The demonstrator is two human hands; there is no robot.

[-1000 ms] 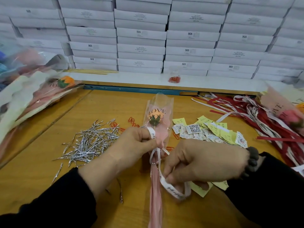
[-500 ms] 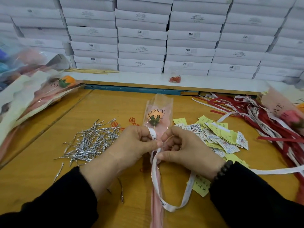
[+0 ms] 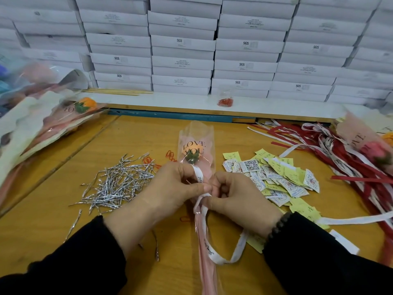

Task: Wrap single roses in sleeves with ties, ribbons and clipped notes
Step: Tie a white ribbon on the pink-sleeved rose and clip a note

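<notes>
Far left of the frame: a pile of wrapped roses (image 3: 49, 122) lies on the wooden table (image 3: 136, 143), unchanged from the earlier frames. Left of centre: a heap of silver twist ties (image 3: 119, 184) rests on the table, with orange paper clips (image 3: 170, 155) just beyond it.

Centre: the sleeved rose (image 3: 194, 155), printed "LOVE YOU", lies with its bloom toward the top of the frame and its pink stem wrap running to the lower edge. The left hand (image 3: 170, 190) grips the sleeve neck, thumb and forefinger pinching the white ribbon (image 3: 214, 255), which loops over the forefinger. The right hand (image 3: 238, 198) is curled, fingertips pinching the same ribbon at the neck, touching the left thumb. One second ago this hand was lower and farther right, drawing the ribbon down; it has since moved up to the neck. The ribbon loop below the hands now hangs longer, and its free end trails toward the right edge.

Right of centre: yellow and printed notes (image 3: 276, 175) lie scattered. Far right: red and white ribbons (image 3: 340, 158) lie in a heap beside another wrapped rose (image 3: 370, 145)
</notes>
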